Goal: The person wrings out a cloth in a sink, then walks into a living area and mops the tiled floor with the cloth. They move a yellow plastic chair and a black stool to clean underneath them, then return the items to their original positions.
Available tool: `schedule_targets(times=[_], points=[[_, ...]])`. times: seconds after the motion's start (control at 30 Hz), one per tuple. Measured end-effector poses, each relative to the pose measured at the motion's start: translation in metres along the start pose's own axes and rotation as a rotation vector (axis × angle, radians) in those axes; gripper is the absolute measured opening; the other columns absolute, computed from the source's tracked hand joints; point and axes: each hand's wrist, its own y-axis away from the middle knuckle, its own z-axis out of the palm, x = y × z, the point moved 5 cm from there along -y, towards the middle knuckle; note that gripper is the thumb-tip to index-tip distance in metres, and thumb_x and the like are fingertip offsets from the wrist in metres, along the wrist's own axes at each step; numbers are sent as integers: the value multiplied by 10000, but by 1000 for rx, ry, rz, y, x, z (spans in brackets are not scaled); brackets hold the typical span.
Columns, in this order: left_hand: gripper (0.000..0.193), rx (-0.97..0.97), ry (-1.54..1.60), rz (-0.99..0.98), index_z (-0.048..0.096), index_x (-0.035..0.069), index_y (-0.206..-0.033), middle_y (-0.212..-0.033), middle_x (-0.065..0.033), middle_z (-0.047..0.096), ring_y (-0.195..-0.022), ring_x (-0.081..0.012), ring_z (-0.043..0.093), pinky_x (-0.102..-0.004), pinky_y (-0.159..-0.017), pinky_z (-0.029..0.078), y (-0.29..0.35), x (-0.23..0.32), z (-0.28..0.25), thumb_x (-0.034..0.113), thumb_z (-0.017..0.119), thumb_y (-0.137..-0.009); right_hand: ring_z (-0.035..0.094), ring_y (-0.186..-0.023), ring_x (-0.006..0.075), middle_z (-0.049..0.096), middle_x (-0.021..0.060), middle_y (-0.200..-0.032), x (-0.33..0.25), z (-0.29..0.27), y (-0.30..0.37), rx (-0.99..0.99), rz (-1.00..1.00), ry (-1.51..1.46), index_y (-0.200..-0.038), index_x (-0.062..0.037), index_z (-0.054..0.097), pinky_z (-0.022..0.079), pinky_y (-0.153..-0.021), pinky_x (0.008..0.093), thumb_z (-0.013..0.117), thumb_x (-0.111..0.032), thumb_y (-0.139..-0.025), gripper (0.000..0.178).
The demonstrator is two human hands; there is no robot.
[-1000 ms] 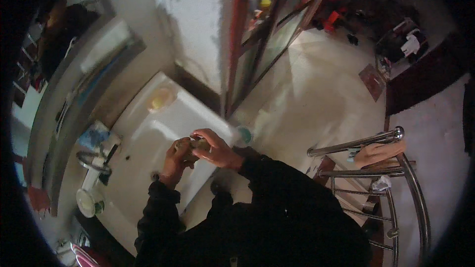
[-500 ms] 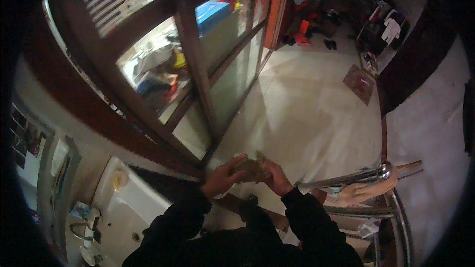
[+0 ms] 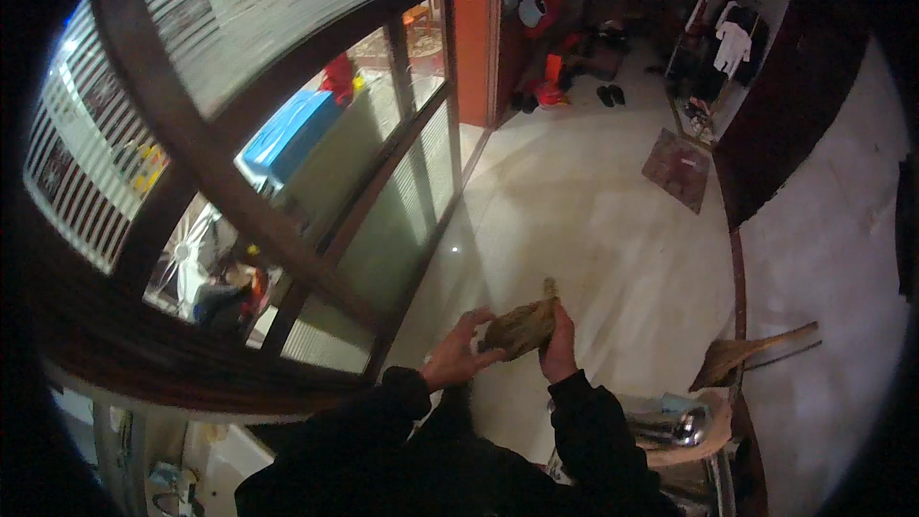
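Observation:
In front of my body, both hands hold a brown, rough-looking bundle (image 3: 520,328) above the tiled floor. It is wide and rounded in the middle, with a short, paler, narrow end sticking up at the far right. I cannot make out exactly what it is. My left hand (image 3: 459,352) grips its left end, thumb on the near side and fingers round the far side. My right hand (image 3: 558,346) closes on its right end, beside the narrow tip. Dark sleeves cover both forearms.
A wood-framed glass partition (image 3: 287,263) runs along the left. A metal rail (image 3: 684,424) with a pale cloth stands at lower right, near a brown fan-shaped thing (image 3: 742,361). A mat (image 3: 678,170), slippers (image 3: 610,96) and a clothes rack lie farther ahead. A sink (image 3: 225,455) shows at lower left.
My view has shifted forward and left, so the sink and rail sit lower in it. Both hands still hold the brown bundle, which is now tilted and shows more of its broad side.

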Motion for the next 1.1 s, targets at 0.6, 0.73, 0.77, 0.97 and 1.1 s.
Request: schedule_targets(times=[0.6, 0.73, 0.77, 0.97, 1.1], points=[[361, -220, 807, -520, 538, 9, -1162, -1059, -73, 612, -939, -145, 582, -316, -809, 499, -420, -66, 67, 300, 593, -956, 596, -845, 112, 659, 8, -901, -179, -59, -343, 31, -53, 472, -1020, -39, 660, 486, -783, 298, 673, -242, -869, 254], [381, -169, 580, -393, 543, 17, -1183, -1066, -81, 614, -951, -164, 583, -333, -834, 491, -517, -82, 72, 334, 562, -971, 613, -896, 135, 672, 32, -957, -213, -78, -430, 0, -73, 246, -1059, -16, 657, 494, -798, 313, 637, -186, -851, 270], [391, -207, 473, -407, 542, 22, -1199, -1081, -84, 614, -971, -167, 582, -334, -848, 487, -545, -90, 72, 342, 552, -975, 616, -912, 143, 673, 39, -970, -217, -82, -452, 1, -61, 239, -1075, -11, 654, 496, -803, 313, 622, -182, -853, 282], [503, -136, 561, -498, 478, 53, -1314, -1198, -92, 585, -1094, -184, 560, -329, -921, 472, -676, -138, 78, 434, 509, -987, 612, -997, 182, 650, 60, -1086, -264, -72, -606, -206, 93, 154, -1167, -21, 614, 502, -875, 341, 547, -228, -911, 336], [572, -171, 1361, -630, 405, 68, -1377, -1233, -82, 570, -1122, -192, 556, -333, -936, 474, -746, -171, 92, 459, 525, -977, 601, -1065, 212, 621, 67, -1185, -252, -52, -689, -254, 504, -96, -1251, -66, 557, 498, -921, 381, 533, -309, -941, 395]])
